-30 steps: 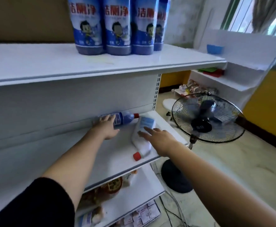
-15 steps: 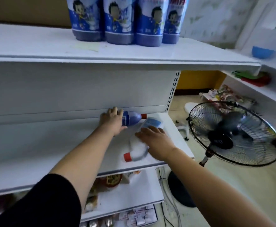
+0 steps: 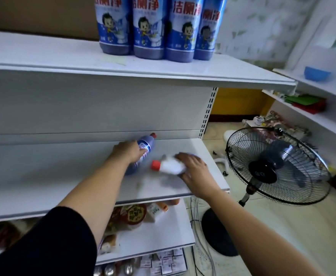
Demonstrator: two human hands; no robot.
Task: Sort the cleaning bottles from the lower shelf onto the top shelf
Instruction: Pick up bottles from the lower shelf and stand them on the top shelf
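Observation:
Two cleaning bottles are on the lower shelf (image 3: 43,176). My left hand (image 3: 128,151) grips a blue bottle with a red cap (image 3: 147,145), tilted up with its cap toward the back panel. My right hand (image 3: 193,166) holds a white bottle with a red cap (image 3: 169,166), lying with its cap pointing left; it is blurred. Several tall blue-labelled bottles (image 3: 149,28) stand in a row on the top shelf (image 3: 53,56).
A black standing fan (image 3: 276,166) stands on the floor right of the shelf unit, cables beside its base. Shelves below hold snack packs and small boxes (image 3: 135,214). A white side shelf at right carries a blue bowl (image 3: 316,73).
The left hand has tipped the blue bottle up off the back of the shelf. The right hand has swung the white bottle round, so its cap now points left.

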